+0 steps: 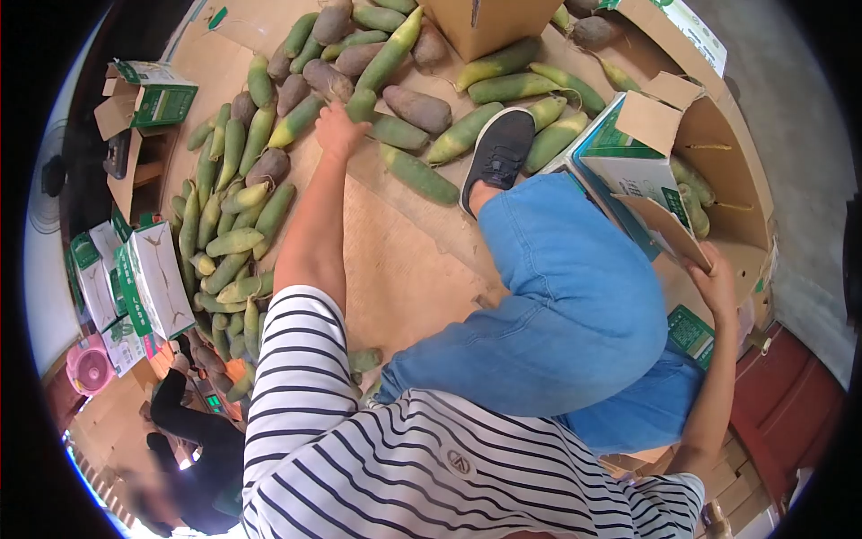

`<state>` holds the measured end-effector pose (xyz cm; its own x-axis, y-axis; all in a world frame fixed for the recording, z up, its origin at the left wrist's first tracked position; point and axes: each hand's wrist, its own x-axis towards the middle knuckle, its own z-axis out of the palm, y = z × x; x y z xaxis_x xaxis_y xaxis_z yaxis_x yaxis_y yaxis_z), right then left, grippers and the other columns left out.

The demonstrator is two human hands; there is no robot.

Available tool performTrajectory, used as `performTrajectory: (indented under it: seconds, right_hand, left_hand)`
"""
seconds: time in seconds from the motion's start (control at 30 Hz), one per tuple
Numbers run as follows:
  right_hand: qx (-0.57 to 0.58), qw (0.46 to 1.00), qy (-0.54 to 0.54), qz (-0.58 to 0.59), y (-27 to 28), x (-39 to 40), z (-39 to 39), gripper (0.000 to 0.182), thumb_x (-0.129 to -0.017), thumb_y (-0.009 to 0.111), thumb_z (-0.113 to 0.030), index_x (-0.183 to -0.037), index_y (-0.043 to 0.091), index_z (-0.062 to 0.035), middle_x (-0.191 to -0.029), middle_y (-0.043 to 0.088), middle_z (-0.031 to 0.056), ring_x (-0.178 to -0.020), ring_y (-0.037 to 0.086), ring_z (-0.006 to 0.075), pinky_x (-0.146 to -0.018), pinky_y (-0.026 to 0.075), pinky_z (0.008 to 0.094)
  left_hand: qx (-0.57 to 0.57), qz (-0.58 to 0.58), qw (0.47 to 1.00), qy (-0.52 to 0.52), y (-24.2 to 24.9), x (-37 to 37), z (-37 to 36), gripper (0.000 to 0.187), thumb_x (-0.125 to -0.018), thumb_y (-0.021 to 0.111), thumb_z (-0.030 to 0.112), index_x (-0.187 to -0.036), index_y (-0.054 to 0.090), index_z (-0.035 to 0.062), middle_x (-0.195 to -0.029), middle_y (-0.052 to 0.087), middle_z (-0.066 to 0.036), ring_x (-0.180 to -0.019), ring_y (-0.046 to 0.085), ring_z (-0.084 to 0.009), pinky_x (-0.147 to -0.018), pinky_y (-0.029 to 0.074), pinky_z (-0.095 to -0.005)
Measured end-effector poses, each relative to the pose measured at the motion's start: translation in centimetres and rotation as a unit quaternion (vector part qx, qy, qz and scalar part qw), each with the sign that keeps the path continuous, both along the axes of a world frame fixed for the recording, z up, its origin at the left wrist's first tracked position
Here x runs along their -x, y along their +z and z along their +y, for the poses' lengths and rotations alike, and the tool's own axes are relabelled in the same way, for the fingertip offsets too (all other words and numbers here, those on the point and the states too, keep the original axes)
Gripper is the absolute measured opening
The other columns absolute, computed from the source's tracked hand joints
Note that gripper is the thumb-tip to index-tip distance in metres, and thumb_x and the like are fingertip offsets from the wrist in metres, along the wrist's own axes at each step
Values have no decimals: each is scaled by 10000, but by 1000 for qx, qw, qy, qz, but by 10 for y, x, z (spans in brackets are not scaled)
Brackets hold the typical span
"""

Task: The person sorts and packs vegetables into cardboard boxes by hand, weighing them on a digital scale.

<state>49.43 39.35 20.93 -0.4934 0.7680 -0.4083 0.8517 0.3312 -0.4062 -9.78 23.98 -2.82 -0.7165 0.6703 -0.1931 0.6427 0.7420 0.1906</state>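
My left hand [339,133] reaches into the spread of radishes, its fingers closed around the lower end of a green radish [362,105]. Just beyond the fingertips lies a purple radish [327,80], and a long pale-green radish [391,52] slants away above. On the other side, my right hand [715,280] grips the flap [663,228] of an open cardboard box [732,166]. Several green radishes [693,184] show inside that box. My shoe [503,148] rests among the radishes between the two hands.
Many green radishes [235,242] cover the left side of the wooden surface [382,256]. A tall carton [489,27] stands at the back. Green-and-white boxes [160,278] and a pink fan [91,365] are at far left. A person in a black sleeve [175,404] works beside a scale [213,402].
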Motion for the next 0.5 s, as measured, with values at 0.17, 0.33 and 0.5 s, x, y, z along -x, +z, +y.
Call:
performTrajectory:
  seconds: [0.17,0.33,0.5]
  right_hand:
    - [-2,1000,0,0,2,4,-2,194,-793,635,-102,-966,622,-14,-878,592,128,-819,582,288,-736,452,329]
    - [-48,998,45,8,2,7,-3,200,-793,636,-123,-973,620,-37,-897,599,130,-855,582,323,-750,458,365]
    - [-74,996,40,1,-2,-10,-2,238,-775,640,-180,-965,612,-39,-925,598,151,-905,571,343,-786,452,406]
  left_hand:
    - [77,70,991,-82,11,-38,-16,552,-618,788,274,-1070,536,80,-1061,517,-151,-987,528,-341,-808,483,-424]
    - [7,57,975,-216,-24,-63,-75,580,-594,778,158,-1091,493,71,-1009,538,-131,-989,531,-322,-772,496,-426]
    - [21,-21,956,-291,-3,-121,-119,592,-589,778,170,-1096,492,60,-1019,550,-124,-971,535,-336,-782,489,-439]
